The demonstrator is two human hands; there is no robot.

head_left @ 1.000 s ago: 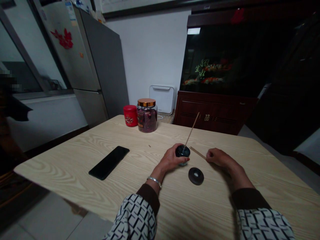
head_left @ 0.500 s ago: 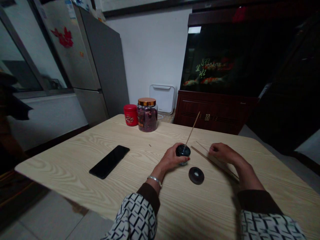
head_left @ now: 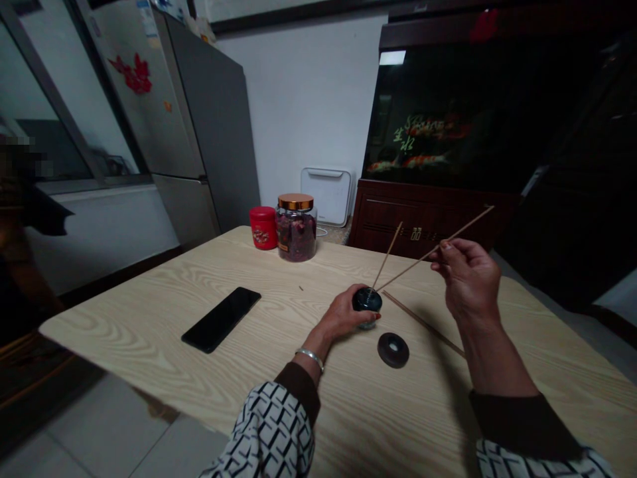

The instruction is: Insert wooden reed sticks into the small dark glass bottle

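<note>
My left hand (head_left: 346,312) is wrapped round a small dark glass diffuser bottle (head_left: 367,300) and steadies it on the table. One thin reed stick (head_left: 387,255) stands tilted in the bottle's mouth. Pinched between thumb and fingers, my right hand (head_left: 465,269) has another reed stick (head_left: 408,267), slanting down to the left. Its lower end is at the bottle's mouth; whether it has entered, I cannot tell. More sticks (head_left: 423,323) lie on the wood to the right of the bottle. In front of the bottle is a dark round disc (head_left: 386,353) with a pale centre.
A black phone (head_left: 221,320) lies on the left of the wooden table (head_left: 279,318). Toward the back edge stand a red canister (head_left: 263,229) and a glass jar (head_left: 297,232) with a copper lid. Beyond are a fridge, a fish tank and, far left, a dark blurred figure.
My right hand has risen from the tabletop with a reed stick and brought its lower end to the bottle's mouth. My left hand keeps its hold on the bottle.
</note>
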